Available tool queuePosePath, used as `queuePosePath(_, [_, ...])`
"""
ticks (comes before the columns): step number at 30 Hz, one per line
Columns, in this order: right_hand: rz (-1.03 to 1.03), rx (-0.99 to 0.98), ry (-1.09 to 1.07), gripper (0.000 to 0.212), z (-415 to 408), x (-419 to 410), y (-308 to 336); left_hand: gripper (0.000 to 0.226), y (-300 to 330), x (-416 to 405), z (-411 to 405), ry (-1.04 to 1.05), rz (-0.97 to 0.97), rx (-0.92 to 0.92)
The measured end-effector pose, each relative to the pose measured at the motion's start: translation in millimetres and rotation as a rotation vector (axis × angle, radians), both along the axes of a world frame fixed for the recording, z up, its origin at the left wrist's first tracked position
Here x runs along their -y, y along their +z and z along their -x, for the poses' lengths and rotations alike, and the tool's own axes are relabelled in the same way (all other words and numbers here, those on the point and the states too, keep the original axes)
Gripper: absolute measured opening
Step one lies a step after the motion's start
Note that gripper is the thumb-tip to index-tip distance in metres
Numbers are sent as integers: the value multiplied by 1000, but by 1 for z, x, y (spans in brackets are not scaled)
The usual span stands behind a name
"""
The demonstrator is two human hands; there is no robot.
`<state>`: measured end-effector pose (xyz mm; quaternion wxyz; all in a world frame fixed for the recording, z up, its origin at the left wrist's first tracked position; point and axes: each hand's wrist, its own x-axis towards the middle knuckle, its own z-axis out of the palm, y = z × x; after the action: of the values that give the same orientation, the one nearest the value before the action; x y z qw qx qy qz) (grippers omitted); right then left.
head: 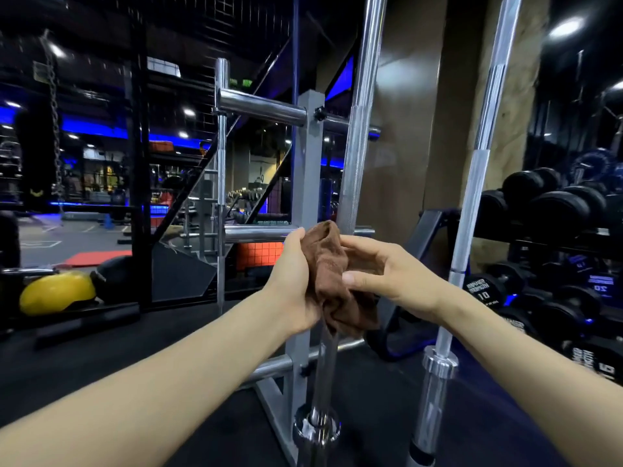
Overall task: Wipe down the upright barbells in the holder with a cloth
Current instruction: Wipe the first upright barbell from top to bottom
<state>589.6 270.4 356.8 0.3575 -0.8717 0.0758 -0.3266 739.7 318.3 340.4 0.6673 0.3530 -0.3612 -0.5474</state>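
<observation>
Both hands' grip clenches the brown cloth (332, 278) around the nearer barbell (357, 136).

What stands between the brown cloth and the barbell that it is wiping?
Nothing visible does. The brown cloth is wrapped on the near barbell, held by the left hand and the right hand.

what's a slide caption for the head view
Both hands wrap a brown cloth around an upright barbell.
</observation>
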Motion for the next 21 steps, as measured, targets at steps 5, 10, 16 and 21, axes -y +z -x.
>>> queuePosePath(5, [128, 99, 15, 45, -14, 12, -30, 64, -16, 5, -4, -5, 54, 25])
queuePosePath(10, [231, 71, 5, 45, -28, 15, -32, 69, -16, -3, -9, 25, 12, 59])
queuePosePath(16, [391, 31, -48, 45, -43, 10, -25, 64, -10, -14, -9, 155, 8, 46])
queuePosePath(21, [378, 62, -98, 42, -42, -3, -28, 64, -9, -33, -2, 175, 58, -14])
